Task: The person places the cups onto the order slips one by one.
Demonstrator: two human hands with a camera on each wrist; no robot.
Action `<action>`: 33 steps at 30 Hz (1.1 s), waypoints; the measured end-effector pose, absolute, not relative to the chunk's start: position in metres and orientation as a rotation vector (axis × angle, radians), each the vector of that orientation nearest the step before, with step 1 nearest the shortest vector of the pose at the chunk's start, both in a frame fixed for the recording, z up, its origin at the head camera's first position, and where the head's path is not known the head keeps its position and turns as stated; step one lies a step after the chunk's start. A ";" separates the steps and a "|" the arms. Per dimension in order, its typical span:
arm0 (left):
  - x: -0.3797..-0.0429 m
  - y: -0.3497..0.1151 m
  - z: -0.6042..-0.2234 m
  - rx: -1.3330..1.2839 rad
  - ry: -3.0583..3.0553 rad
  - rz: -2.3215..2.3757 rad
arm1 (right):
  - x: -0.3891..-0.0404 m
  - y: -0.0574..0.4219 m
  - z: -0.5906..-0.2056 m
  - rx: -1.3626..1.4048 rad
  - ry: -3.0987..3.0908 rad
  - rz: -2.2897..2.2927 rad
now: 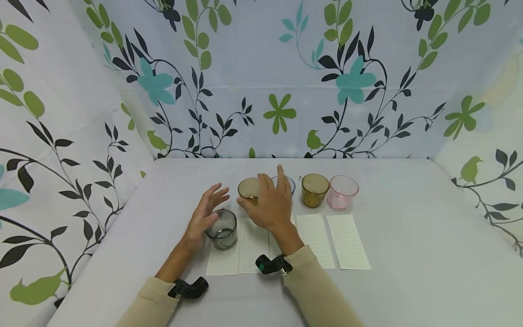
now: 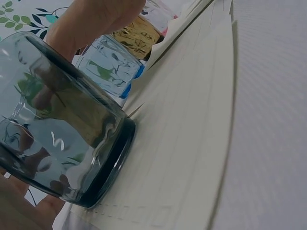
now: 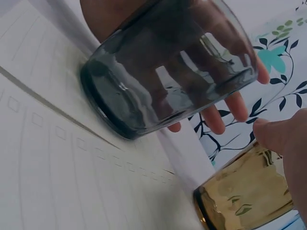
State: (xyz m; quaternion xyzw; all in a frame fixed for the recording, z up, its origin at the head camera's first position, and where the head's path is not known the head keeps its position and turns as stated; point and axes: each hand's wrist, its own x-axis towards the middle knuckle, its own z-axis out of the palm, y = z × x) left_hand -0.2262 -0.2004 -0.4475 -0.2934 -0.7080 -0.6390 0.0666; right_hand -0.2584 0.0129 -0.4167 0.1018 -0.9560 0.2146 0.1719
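A grey see-through glass (image 1: 222, 234) stands on the leftmost white paper strip. My left hand (image 1: 200, 222) is at its left side, the thumb by the rim and the fingers stretched out beyond it; through the glass (image 3: 168, 72) those fingers show in the right wrist view. Farther back, my right hand (image 1: 271, 200) is over the right side of an amber glass (image 1: 247, 187), its fingers extended and its thumb (image 3: 273, 136) close to the rim. Whether the thumb touches I cannot tell. A blue-rimmed clear glass (image 2: 108, 67) is partly hidden behind the right hand.
To the right in the same row stand a second amber glass (image 1: 314, 193) and a pink glass (image 1: 342, 193). Several lined paper strips (image 1: 348, 240) lie side by side in front of the glasses. A patterned cloth (image 1: 245, 68) hangs behind the white table (image 1: 408, 227).
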 end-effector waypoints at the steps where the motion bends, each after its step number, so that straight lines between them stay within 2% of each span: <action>1: -0.226 -0.201 -0.447 -0.891 -2.126 -1.933 | -0.258 0.012 -0.417 0.282 -2.728 0.589; 15: -0.224 -0.201 -0.444 -0.935 -2.092 -1.935 | -0.258 0.006 -0.422 0.266 -2.743 0.370; 33: -0.225 -0.203 -0.444 -0.955 -2.104 -1.914 | -0.256 0.005 -0.418 0.250 -2.634 0.663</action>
